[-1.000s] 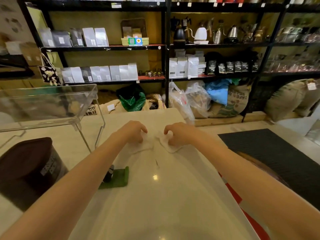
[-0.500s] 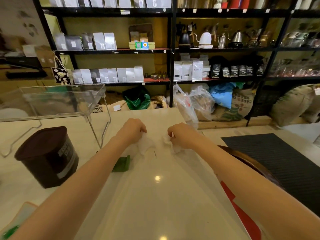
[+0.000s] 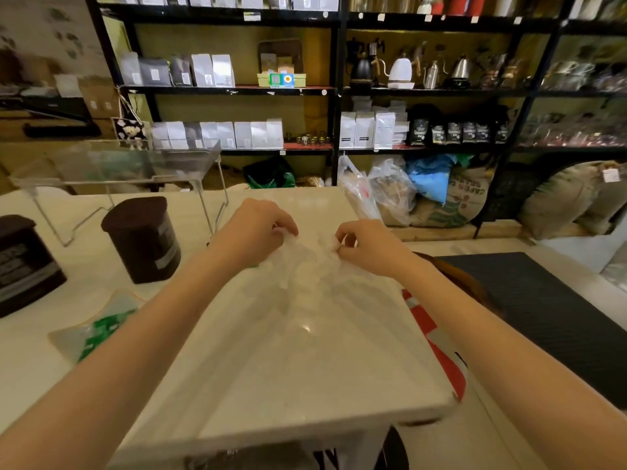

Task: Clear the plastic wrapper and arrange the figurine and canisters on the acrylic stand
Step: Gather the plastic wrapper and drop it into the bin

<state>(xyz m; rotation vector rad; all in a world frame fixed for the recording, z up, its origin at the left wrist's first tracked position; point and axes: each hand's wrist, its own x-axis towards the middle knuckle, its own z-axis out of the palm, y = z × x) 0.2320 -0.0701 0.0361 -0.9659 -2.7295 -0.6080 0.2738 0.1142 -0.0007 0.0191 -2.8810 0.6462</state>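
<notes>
A large clear plastic wrapper (image 3: 305, 320) lies spread over the white table (image 3: 217, 205), bunched at its far end. My left hand (image 3: 254, 228) and my right hand (image 3: 366, 242) each pinch that far end, a hand's width apart. A dark brown canister (image 3: 142, 239) stands left of my left arm. A second dark canister (image 3: 20, 262) sits at the left edge. The clear acrylic stand (image 3: 135, 164) rises behind them on thin legs. My left forearm hides the figurine.
A flat packet with green print (image 3: 95, 330) lies near the left forearm. The table's right edge runs by a red-and-white bag (image 3: 437, 347) and a dark floor mat (image 3: 549, 307). Shelves of bags and kettles, plus sacks, fill the background.
Both hands have gathered and lifted the wrapper's far end slightly. The view has shifted left, bringing both canisters and the green packet into sight; the small figurine on its green base is now hidden.
</notes>
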